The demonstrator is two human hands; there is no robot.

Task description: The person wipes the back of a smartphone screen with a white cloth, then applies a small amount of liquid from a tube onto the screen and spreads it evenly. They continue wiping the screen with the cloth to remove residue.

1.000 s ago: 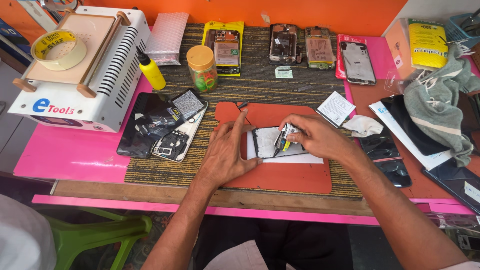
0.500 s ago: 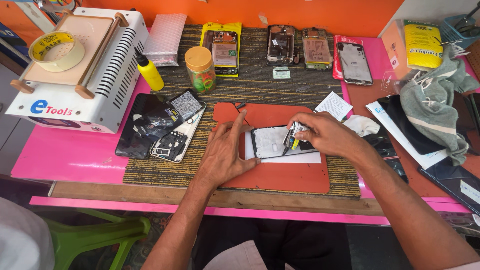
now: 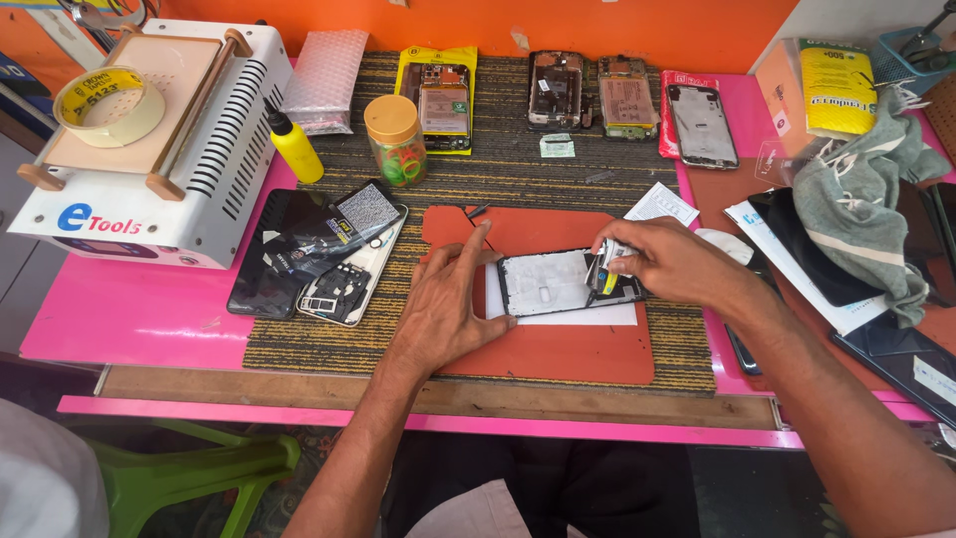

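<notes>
Phone frame, opened and pale inside, lies on a white sheet atop the red mat, near the front edge of the bench. The left hand rests flat beside it, fingers spread and released, fingertips touching the frame's left end. The right hand pinches a small tool or tape piece with a yellow bit over the frame's right end. Farther back stand a jar of coloured bands, a yellow bottle and a white machine.
</notes>
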